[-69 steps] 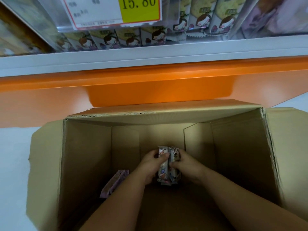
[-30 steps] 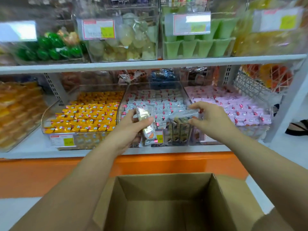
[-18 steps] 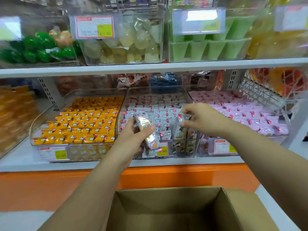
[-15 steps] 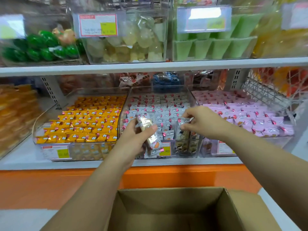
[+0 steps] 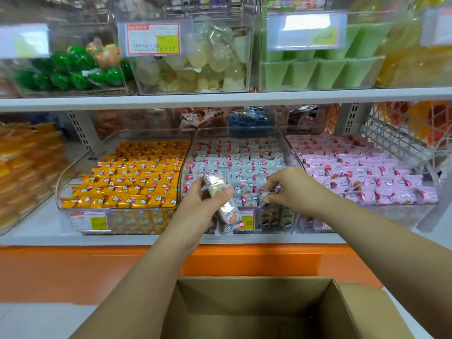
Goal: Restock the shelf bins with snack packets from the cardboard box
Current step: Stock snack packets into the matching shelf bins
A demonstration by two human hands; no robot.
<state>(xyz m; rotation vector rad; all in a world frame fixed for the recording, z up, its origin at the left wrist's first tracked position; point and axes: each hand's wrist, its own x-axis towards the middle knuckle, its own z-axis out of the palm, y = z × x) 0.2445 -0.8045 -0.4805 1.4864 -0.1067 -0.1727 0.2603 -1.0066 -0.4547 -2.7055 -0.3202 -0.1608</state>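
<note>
The white metal shelf (image 5: 220,100) runs across the whole view. On its lower board sits the clear plastic middle bin (image 5: 291,148), filled with rows of white cloud-printed snack packets (image 5: 244,165). Below this bin, nearest the camera, stands the open brown cardboard box (image 5: 354,311). Just beside the middle bin on its left is a clear bin of yellow packets (image 5: 127,177), and on its right a clear bin of pink packets (image 5: 367,177). The left hand (image 5: 200,206) hovers before the middle bin's front wall, its grip clamped on a small stack of white packets (image 5: 220,192). The thumb lies across the top one and the stack is tilted, its lower end hanging beside the yellow price tag (image 5: 247,222). The right hand (image 5: 291,187) reaches over the middle bin's front right part, its grip pinched by the fingertips on a single white packet (image 5: 264,193) in the front row inside that bin.
</note>
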